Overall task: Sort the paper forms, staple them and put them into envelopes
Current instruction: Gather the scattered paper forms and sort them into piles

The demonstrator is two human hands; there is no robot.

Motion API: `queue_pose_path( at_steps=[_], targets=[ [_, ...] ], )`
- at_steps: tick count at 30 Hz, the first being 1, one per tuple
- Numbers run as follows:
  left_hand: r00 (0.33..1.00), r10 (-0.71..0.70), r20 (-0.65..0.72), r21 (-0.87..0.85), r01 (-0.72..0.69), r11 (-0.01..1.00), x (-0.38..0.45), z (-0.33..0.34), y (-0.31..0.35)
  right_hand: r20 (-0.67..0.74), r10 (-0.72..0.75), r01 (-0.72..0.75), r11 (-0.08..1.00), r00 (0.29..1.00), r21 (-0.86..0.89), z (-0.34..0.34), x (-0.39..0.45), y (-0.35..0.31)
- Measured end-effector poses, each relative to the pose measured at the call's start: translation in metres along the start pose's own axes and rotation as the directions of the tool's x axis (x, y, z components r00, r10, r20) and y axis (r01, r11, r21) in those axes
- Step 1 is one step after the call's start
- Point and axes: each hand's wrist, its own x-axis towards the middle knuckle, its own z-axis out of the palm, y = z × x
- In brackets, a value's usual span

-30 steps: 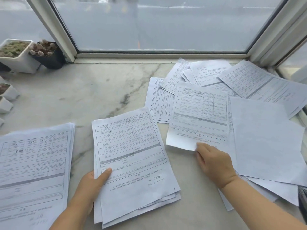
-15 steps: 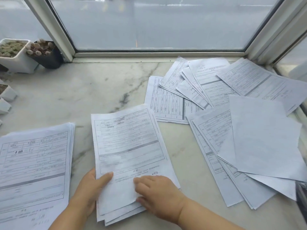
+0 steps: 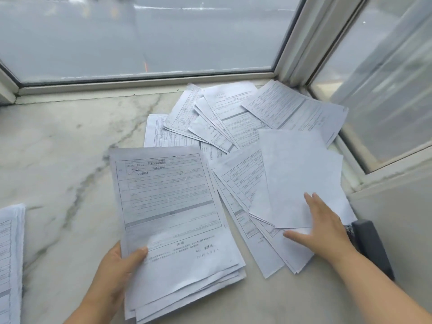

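Note:
A loose stack of printed forms (image 3: 168, 206) lies in front of me on the marble sill. My left hand (image 3: 119, 272) grips its lower left corner, thumb on top. To the right, many unsorted forms (image 3: 236, 122) lie fanned out, with a blank-side sheet (image 3: 297, 174) on top. My right hand (image 3: 325, 228) rests flat on that blank sheet's lower edge, fingers spread, holding nothing. A second stack of forms (image 3: 10, 258) shows at the left edge. A dark stapler (image 3: 371, 244) lies just right of my right wrist.
The marble sill (image 3: 65, 160) ends at the window frame (image 3: 145, 86) behind and at an angled frame (image 3: 350, 160) on the right, which the scattered forms touch.
My right hand left the centre stack and moved right onto the blank sheet. The view swung right, so the plant pots are out of sight. My left hand still holds the stack.

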Motion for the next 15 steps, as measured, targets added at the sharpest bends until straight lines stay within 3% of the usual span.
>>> queue_pose_path(
  at_steps=[5, 9, 15],
  targets=[
    [1.000, -0.023, 0.011, 0.092, 0.022, 0.995, 0.009, 0.006, 0.000, 0.182, -0.067, 0.087, 0.991, 0.981, -0.105, -0.004, 0.003, 0.008],
    [0.999, -0.042, 0.011, 0.125, 0.041, 0.991, 0.013, 0.003, -0.002, 0.207, -0.104, 0.179, 0.906, 0.973, -0.385, -0.011, -0.001, 0.021],
    [0.999, -0.041, -0.012, 0.135, 0.042, 0.990, 0.011, 0.009, 0.001, -0.059, -0.315, 0.245, 0.830, 0.947, -0.501, 0.020, 0.008, 0.039]
  ],
)
